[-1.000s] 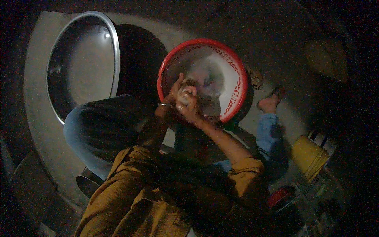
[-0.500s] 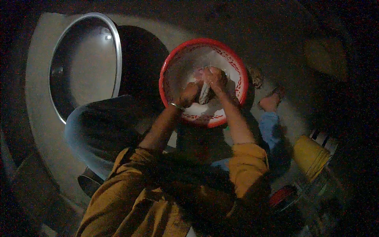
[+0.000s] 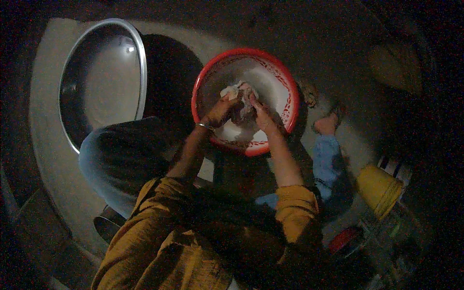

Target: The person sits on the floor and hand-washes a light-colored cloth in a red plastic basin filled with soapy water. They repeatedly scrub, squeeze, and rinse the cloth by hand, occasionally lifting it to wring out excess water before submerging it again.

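A round white basin (image 3: 243, 51) with a red rim and a red pattern inside stands in front of me. Both my hands are inside it, holding one soft, crumpled, pale whitish-pink piece (image 3: 232, 90); the dim light hides whether it is cloth or something else. My left hand (image 3: 220, 111) is closed on its left side, a light bangle at the wrist. On the other side my right hand (image 3: 262, 115) grips it with the thumb along the top. Shadow covers part of the fingers and the underside of the piece.
A large metal basin (image 3: 143, 72) with a shiny rim stands at the left, beside my bent knee (image 3: 96, 150). A small brownish lump (image 3: 309, 94) lies right of the red-rimmed basin, near a bare foot (image 3: 326, 124). At the lower right is a yellow container (image 3: 379, 188).
The pale piece hung twisted and rope-like between my hands before; now it is bunched up. My hands have moved slightly apart, the right one lower and more open to view.
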### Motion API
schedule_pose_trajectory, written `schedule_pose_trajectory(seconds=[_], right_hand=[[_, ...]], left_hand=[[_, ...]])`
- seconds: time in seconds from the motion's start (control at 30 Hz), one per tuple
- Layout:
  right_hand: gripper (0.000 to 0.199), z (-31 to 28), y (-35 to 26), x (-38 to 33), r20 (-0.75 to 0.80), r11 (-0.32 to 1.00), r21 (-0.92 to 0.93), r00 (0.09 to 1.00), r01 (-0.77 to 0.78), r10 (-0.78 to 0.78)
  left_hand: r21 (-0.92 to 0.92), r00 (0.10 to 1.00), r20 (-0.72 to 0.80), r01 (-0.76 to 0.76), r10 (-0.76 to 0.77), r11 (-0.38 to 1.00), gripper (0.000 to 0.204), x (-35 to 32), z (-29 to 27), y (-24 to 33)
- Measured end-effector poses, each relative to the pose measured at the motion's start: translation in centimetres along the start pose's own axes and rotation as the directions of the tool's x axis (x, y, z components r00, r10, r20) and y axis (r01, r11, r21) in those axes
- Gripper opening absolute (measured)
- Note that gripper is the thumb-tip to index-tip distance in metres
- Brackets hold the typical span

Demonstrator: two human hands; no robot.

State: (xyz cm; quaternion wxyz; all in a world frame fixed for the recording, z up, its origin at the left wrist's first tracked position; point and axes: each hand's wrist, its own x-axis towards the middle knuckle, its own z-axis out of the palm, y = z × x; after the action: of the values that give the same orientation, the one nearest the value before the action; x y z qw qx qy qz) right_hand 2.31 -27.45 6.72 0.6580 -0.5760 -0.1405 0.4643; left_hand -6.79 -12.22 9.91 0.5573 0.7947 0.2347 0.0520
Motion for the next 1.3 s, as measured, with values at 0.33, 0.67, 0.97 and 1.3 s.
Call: schedule_pose_trajectory(seconds=[0.33,0.67,0.97,1.3], right_hand=[[0.048,4.5,-5.2,0.6,-0.499,0.949,-0.313,0.858,-0.049,-0.120],[0.048,4.1,-7.3,1.9,-0.518,0.937,-0.342,0.846,-0.066,-0.129],[0.085,-0.9,-0.5,-1.2,-0.492,0.168,-0.870,0.833,-0.463,-0.251],[0.065,-1.1,-4.6,-0.8,-0.420,0.505,-0.748,0.896,-0.431,0.143]], left_hand=[[-0.708,0.901,0.350,0.434,-0.257,0.557,0.033,0.4,-4.1,3.7],[-0.488,0.953,-0.221,0.076,-0.207,0.869,0.037,-0.7,-0.4,-11.1],[0.011,0.962,-0.083,0.263,-0.261,0.965,0.055,-0.3,4.1,-15.1],[-0.335,0.992,0.100,0.107,-0.078,0.936,0.066,0.7,-0.4,-5.8]])
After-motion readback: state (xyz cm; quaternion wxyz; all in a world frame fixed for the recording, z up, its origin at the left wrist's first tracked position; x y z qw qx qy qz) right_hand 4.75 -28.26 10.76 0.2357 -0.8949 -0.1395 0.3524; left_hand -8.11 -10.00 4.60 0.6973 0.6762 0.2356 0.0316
